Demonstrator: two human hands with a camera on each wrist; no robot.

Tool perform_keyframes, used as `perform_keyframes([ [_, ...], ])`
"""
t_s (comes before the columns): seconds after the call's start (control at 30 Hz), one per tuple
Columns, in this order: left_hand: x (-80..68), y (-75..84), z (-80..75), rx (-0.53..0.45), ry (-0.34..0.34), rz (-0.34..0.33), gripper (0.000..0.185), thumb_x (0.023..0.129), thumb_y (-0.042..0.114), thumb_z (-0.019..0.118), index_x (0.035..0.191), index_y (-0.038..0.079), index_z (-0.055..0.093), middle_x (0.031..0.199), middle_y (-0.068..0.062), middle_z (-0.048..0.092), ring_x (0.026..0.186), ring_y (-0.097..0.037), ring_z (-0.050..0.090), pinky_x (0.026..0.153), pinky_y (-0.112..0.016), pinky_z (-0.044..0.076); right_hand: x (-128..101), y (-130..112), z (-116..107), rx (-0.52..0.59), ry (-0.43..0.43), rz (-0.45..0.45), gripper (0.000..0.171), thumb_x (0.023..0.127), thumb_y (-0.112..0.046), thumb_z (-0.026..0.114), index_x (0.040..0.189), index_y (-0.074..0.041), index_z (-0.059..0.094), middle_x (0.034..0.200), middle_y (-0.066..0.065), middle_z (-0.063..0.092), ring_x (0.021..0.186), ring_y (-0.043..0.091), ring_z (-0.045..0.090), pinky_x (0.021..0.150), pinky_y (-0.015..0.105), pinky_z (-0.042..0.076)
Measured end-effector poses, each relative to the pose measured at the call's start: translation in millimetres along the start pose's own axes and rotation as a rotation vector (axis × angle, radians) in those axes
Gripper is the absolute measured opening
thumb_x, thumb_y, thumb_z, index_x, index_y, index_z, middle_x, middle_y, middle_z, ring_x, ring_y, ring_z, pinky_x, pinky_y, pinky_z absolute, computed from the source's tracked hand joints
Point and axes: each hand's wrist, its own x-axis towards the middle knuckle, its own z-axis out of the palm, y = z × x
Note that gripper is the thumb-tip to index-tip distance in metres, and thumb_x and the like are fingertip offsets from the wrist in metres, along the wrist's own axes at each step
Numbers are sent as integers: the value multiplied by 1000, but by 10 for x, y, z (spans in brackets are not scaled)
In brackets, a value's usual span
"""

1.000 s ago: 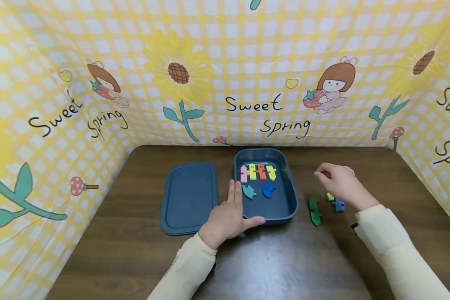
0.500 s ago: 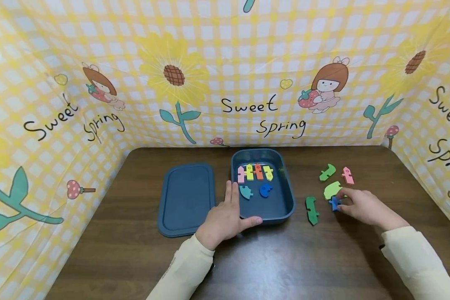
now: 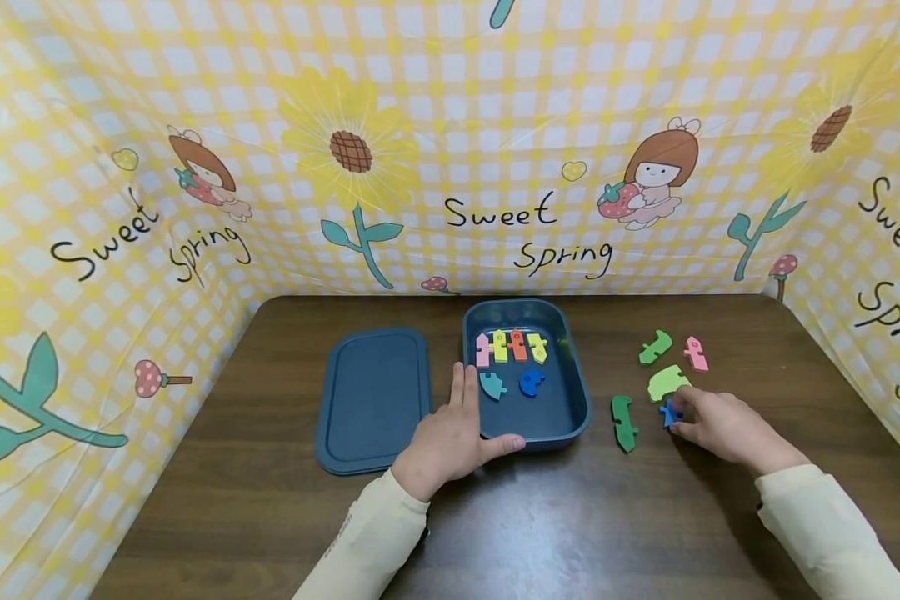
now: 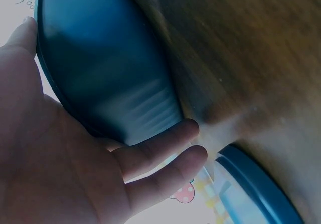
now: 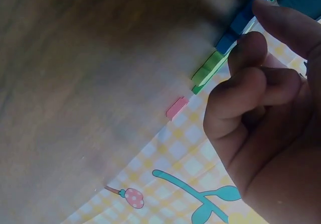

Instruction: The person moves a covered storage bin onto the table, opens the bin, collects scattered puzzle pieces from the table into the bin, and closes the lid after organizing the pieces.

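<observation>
My left hand [image 3: 444, 446] lies against the near left corner of a dark blue box [image 3: 581, 392], its fingers straight along the side and thumb along the front. The box's outer wall [image 4: 110, 58] fills much of the left wrist view. My right hand [image 3: 735, 429] pinches a blue puzzle piece [image 3: 669, 414] between thumb and fingers, low at the table; its fingers partly hide it. The piece [image 5: 235, 30] also shows at the fingertips in the right wrist view. A light green piece [image 3: 667, 382] lies just beyond it, and a dark green piece [image 3: 624, 423] to its left.
Inside the box are pink [image 3: 483, 351], yellow [image 3: 500, 345], orange [image 3: 518, 344], teal [image 3: 493, 385] and blue [image 3: 531, 382] pieces. The box's lid [image 3: 375, 400] lies flat to its left. Farther back right are a green piece [image 3: 656, 347] and a pink piece [image 3: 696, 354]. A patterned cloth [image 3: 390, 242] encloses the table.
The right hand has come down from above the pieces to the blue one, uncovering the green and pink pieces behind. The blue piece has turned slightly. The left hand stays at the box.
</observation>
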Motion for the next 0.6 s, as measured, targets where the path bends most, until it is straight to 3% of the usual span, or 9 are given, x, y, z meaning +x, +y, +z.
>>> perform_keyframes([
  [0.17, -6, -1, 5, -3, 1, -6, 122, 83, 78, 61, 162, 6, 1, 168, -13, -6, 92, -36, 67, 60, -38, 50, -14, -13, -4, 5, 3, 17, 25, 89, -18, 78, 103, -4, 62, 80, 0, 61, 66, 18, 50, 60, 39, 44],
  [0.33, -6, -2, 11, -6, 3, -5, 122, 83, 77, 61, 163, 6, 1, 168, -13, -6, 89, -35, 67, 64, -41, 52, -12, 0, -18, -10, -16, 66, 43, 87, -22, 80, 114, 4, 60, 94, 12, 67, 75, 24, 58, 70, 51, 51],
  [0.6, -2, -8, 6, 0, 4, 5, 122, 83, 78, 60, 162, 6, 1, 168, -13, -7, 97, -38, 67, 67, -42, 53, -18, 15, -31, -5, -29, 80, 44, 87, -25, 80, 112, 6, 61, 91, 10, 66, 76, 25, 58, 70, 50, 50],
])
